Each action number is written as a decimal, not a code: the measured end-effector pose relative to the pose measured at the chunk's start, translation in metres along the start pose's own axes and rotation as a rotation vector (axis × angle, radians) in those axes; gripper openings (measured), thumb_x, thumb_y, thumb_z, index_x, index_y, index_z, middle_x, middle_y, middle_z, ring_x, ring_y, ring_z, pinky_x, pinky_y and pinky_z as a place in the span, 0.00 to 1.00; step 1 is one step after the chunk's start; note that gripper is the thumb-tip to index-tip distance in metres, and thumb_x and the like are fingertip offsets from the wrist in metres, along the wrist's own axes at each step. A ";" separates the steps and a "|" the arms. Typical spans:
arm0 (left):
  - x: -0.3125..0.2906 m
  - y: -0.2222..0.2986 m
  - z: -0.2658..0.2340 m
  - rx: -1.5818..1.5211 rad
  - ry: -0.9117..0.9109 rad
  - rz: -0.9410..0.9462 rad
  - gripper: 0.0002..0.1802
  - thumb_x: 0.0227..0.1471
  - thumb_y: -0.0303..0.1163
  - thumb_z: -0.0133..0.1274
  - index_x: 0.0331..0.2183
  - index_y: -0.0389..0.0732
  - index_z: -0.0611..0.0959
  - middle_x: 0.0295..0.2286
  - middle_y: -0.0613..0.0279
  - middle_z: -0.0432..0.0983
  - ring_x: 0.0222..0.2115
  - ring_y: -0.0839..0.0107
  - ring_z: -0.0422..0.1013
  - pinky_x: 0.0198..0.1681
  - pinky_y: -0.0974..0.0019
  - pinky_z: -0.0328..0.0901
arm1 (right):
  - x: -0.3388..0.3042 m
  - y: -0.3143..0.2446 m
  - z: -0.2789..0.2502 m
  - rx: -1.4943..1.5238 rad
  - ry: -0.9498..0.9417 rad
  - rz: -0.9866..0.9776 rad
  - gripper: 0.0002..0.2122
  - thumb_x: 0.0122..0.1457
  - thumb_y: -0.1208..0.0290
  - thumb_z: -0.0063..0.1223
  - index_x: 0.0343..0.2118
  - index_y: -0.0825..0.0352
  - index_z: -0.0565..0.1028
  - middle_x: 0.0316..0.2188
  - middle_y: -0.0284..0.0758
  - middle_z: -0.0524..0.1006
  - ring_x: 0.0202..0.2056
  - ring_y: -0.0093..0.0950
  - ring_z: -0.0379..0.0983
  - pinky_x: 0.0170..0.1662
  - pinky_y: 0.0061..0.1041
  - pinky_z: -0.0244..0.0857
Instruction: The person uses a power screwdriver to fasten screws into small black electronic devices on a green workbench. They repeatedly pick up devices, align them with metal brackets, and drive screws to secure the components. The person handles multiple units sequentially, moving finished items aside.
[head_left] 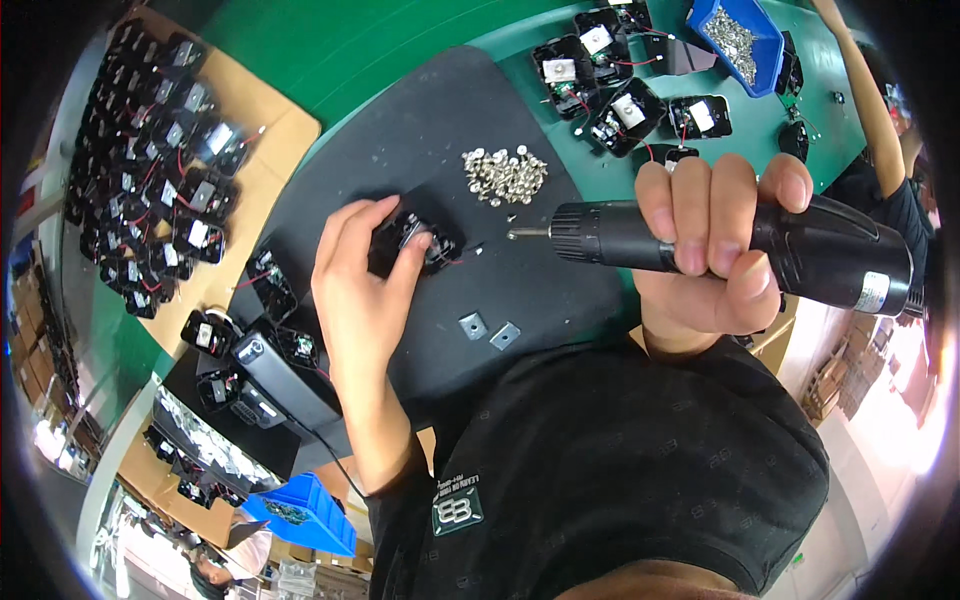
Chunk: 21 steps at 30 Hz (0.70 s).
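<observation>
My right hand (pixel 700 255) is wrapped round a black electric screwdriver (pixel 605 236), held level with its bit pointing left. Near the bit tip lies a loose screw (pixel 511 217) on the dark mat. My left hand (pixel 355 275) grips a small black plastic housing (pixel 436 246) with parts inside, thumb on the near side and fingers on the far side. Part of the housing is hidden by the fingers. A pile of silvery screws (pixel 505 175) sits beyond it. Two small metal plates, one square (pixel 472 326) and one longer (pixel 506 336), lie nearer to me.
Black housings with wires cluster on the green table (pixel 520 75) at far right, beside a blue bin (pixel 757 50) of small metal parts. A cardboard-coloured board (pixel 262 160) at left carries many more. A black box-shaped device (pixel 275 375) stands lower left. Another person's arm (pixel 870 100) shows at right.
</observation>
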<state>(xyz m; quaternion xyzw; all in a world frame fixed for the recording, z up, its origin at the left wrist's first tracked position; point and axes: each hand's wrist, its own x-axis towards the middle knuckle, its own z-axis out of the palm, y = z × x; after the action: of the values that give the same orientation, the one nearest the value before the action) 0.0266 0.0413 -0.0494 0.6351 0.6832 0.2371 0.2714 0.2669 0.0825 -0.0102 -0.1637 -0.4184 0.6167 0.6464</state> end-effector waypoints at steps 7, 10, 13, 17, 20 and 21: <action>0.001 -0.008 -0.002 -0.005 -0.023 0.070 0.19 0.44 0.26 0.62 0.41 0.38 0.81 0.36 0.54 0.77 0.38 0.62 0.74 0.42 0.65 0.67 | -0.011 -0.011 0.013 0.005 -0.027 0.000 0.20 0.55 0.70 0.57 0.50 0.52 0.65 0.23 0.21 0.66 0.25 0.17 0.62 0.36 0.23 0.57; 0.002 0.007 -0.006 -0.014 0.016 0.068 0.22 0.42 0.27 0.63 0.43 0.37 0.80 0.38 0.53 0.77 0.41 0.59 0.73 0.47 0.62 0.65 | -0.014 -0.013 0.012 -0.002 -0.020 -0.008 0.22 0.55 0.70 0.56 0.52 0.52 0.63 0.23 0.22 0.66 0.25 0.19 0.63 0.37 0.26 0.59; -0.014 0.017 -0.017 0.050 0.178 0.316 0.26 0.38 0.28 0.63 0.44 0.36 0.79 0.43 0.53 0.76 0.46 0.55 0.71 0.53 0.58 0.62 | -0.010 -0.012 0.018 0.062 -0.036 -0.017 0.18 0.55 0.71 0.57 0.48 0.54 0.66 0.23 0.21 0.67 0.25 0.16 0.62 0.36 0.21 0.56; -0.032 0.023 -0.007 -0.066 0.044 0.439 0.28 0.32 0.39 0.70 0.39 0.37 0.83 0.34 0.58 0.81 0.37 0.61 0.74 0.44 0.62 0.64 | -0.012 -0.011 0.023 0.124 -0.058 -0.002 0.18 0.55 0.71 0.57 0.49 0.55 0.67 0.24 0.21 0.67 0.26 0.16 0.63 0.37 0.21 0.57; -0.034 0.025 0.009 -0.189 0.029 0.487 0.20 0.34 0.30 0.68 0.35 0.36 0.84 0.29 0.60 0.81 0.31 0.65 0.75 0.39 0.65 0.66 | -0.012 -0.012 0.025 0.138 -0.086 0.025 0.18 0.55 0.71 0.56 0.49 0.56 0.67 0.24 0.22 0.67 0.26 0.16 0.64 0.37 0.21 0.57; -0.035 0.026 0.013 -0.239 0.078 0.495 0.15 0.34 0.25 0.66 0.31 0.36 0.84 0.27 0.61 0.81 0.27 0.66 0.75 0.35 0.66 0.66 | -0.011 -0.011 0.027 0.144 -0.090 0.035 0.18 0.55 0.71 0.56 0.49 0.56 0.67 0.24 0.22 0.67 0.26 0.16 0.64 0.37 0.21 0.57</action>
<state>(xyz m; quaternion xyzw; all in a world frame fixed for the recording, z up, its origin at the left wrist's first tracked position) 0.0558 0.0085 -0.0389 0.7366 0.4842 0.3995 0.2516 0.2559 0.0621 0.0103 -0.0963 -0.3984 0.6633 0.6262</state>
